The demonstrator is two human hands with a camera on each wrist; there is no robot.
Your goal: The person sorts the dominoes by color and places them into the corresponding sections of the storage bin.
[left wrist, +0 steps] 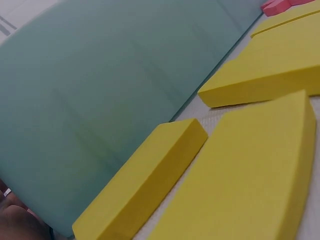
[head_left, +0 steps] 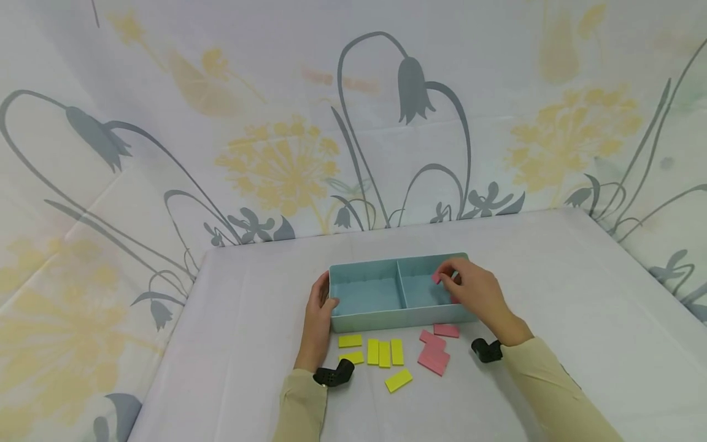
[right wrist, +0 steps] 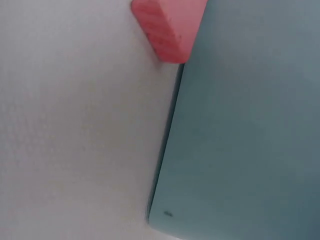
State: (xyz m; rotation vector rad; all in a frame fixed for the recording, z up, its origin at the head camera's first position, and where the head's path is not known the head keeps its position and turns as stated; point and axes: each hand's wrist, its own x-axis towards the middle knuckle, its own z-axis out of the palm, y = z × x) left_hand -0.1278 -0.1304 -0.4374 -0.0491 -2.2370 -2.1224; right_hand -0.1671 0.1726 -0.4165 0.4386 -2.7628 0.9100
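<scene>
A light blue two-compartment box (head_left: pixel 381 320) lies on the white cloth. Its left end is gripped by my left hand (head_left: pixel 317 319), thumb at the rim and fingers along the outside. My right hand (head_left: pixel 476 291) pinches a small pink block (head_left: pixel 436 279) over the right compartment. Inside that compartment another pink block (head_left: pixel 455 299) shows partly beneath the hand. In front of the box lie several yellow blocks (head_left: pixel 399 380) and several pink blocks (head_left: pixel 434 358). The left wrist view shows the box's outer wall (left wrist: pixel 100 100) beside yellow blocks; the right wrist view has a pink block (right wrist: pixel 170 30) against the wall.
The left compartment (head_left: pixel 366 288) shows its bare floor, and a divider (head_left: pixel 401 285) separates it from the right one. White cloth (head_left: pixel 254 344) covers the table. Behind it hangs a curtain (head_left: pixel 293 73) printed with grey and yellow flowers.
</scene>
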